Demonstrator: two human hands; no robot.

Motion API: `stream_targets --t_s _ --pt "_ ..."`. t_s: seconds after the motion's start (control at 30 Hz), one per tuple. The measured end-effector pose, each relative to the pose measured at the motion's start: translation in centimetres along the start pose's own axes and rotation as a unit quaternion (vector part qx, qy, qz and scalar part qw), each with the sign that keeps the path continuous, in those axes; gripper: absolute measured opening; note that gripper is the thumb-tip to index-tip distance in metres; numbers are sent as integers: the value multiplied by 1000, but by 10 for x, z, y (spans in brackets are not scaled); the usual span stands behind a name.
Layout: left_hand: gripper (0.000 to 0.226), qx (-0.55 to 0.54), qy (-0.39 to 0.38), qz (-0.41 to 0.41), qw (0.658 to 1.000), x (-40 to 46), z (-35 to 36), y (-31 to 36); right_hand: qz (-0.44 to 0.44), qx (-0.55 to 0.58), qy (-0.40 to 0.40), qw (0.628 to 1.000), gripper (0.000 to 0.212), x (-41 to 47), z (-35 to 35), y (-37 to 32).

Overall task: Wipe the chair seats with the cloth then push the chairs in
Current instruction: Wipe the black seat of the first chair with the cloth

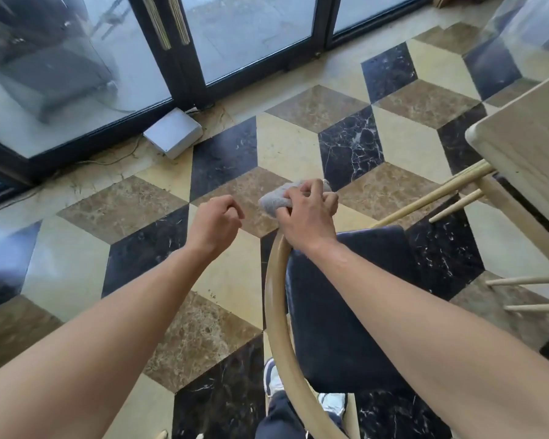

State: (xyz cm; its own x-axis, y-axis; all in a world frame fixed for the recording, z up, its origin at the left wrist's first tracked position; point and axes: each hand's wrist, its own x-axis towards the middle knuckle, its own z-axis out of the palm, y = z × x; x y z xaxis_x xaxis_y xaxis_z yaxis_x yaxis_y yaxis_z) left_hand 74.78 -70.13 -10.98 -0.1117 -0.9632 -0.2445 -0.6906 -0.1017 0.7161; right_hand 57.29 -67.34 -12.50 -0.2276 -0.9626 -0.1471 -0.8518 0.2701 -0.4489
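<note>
A chair with a curved light-wood back rail [274,299] and a dark blue padded seat [346,312] stands just in front of me, at centre right. My right hand [308,217] grips a bunched grey cloth [274,198] and hovers over the far end of the back rail. My left hand [216,223] hangs in the air to the left of the chair, fingers loosely curled, holding nothing. My right forearm crosses over the seat and hides part of it.
A light-wood table [526,144] fills the right edge, with pale chair legs and rungs [520,280] beneath it. Black-framed glass doors [184,58] run along the far side. A white box [173,133] with cables lies on the patterned marble floor near the doors.
</note>
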Motion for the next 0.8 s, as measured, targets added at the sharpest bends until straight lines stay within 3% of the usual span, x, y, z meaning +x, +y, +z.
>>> stream_targets --t_s 0.17,0.33,0.57,0.8 --pt "25 16 -48 24 998 -4 2 12 -89 36 -11 995 34 -78 9 -13" --pt "23 54 -48 21 997 -11 13 21 -112 14 -16 993 33 -130 16 -19" --pt "20 55 -8 30 998 -41 17 22 22 122 2 992 34 -54 3 -13" --pt "18 96 -8 -15 995 -86 29 10 -159 51 -64 984 19 -182 14 2"
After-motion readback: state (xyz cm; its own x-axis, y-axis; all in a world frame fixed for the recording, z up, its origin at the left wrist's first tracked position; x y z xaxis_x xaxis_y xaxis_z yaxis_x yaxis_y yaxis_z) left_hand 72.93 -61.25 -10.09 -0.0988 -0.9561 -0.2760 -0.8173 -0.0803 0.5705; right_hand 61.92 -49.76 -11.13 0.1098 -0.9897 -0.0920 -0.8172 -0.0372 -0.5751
